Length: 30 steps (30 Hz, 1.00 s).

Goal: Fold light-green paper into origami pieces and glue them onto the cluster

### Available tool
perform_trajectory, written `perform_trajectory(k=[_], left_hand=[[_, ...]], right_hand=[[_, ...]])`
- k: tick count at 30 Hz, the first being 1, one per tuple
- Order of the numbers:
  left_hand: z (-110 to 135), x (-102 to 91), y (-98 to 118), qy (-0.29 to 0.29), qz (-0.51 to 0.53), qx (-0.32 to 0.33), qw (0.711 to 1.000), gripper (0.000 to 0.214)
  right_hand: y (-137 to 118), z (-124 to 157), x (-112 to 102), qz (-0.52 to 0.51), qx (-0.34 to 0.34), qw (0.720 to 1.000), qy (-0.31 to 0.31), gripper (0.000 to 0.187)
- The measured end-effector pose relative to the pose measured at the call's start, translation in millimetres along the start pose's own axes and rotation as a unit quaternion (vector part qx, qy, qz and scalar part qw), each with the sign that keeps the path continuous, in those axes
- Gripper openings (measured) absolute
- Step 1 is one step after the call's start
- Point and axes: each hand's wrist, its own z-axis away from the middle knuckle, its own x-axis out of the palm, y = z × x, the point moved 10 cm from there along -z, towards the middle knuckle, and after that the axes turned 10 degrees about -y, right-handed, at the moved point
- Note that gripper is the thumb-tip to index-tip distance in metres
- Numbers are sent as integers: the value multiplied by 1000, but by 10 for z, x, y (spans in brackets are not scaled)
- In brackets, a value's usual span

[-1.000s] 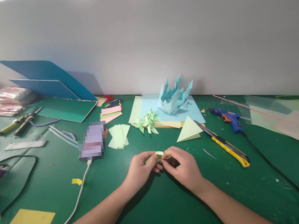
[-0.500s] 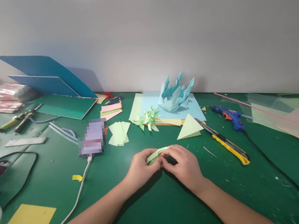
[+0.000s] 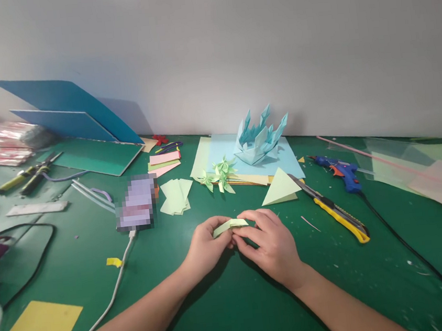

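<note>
A small folded piece of pale green paper is held low over the green tabletop, between my two hands. My left hand pinches its left end between thumb and fingers. On the other side, my right hand has its fingertips closed at the paper's right end; part of the paper is hidden behind the fingers. Beyond my hands lie several folded green paper flowers. To their left is a loose stack of pale green paper slips, and to their right a folded green paper sheet.
A yellow utility knife and a blue glue gun with a black cord lie right. At the back stands a blue folded-paper piece. A blurred-out phone on a white cable, pliers and yellow paper are left.
The folded paper has turned flatter and shifted slightly left. The fingers of my right hand have changed their hold and spread a little; my left hand still grips its end.
</note>
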Motion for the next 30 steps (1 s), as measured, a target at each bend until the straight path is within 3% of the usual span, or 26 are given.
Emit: perform_trajectory(k=[9, 17, 30], left_hand=[[-16, 45, 11, -33, -1, -4, 999, 19], [-46, 71, -32, -45, 43, 15, 998, 35], [-41, 85, 10, -44, 14, 27, 999, 32]], right_hand=[[-12, 1, -25, 12, 4, 1000, 3, 20], [36, 47, -160, 17, 35, 997, 66, 17], [115, 34, -136, -3, 63, 997, 53, 21]])
